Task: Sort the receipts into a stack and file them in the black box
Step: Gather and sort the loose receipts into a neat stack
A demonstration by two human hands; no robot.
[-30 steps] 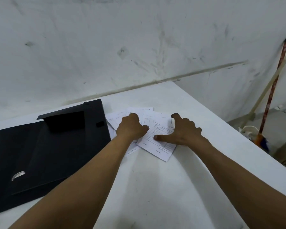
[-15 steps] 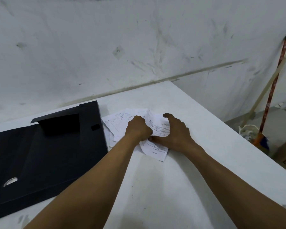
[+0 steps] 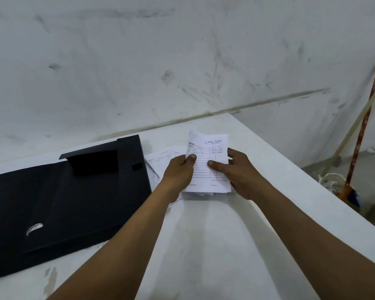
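A bundle of white printed receipts is held upright just above the white table, its lined face toward me. My left hand grips its left edge with the thumb on the front. My right hand grips the right edge, thumb also on the front. A few loose receipts lie flat on the table behind my left hand, partly hidden by it. The black box lies open and flat on the left, its flap standing up at the back.
The white table ends at a right edge running diagonally. Beyond it, on the floor, a red-handled broom and a pale stick lean against the scuffed white wall. A white cord is coiled at their base.
Both hands gathered the receipts that lay spread on the table, pushed them together and lifted them into an upright bundle. A few sheets stayed on the table.
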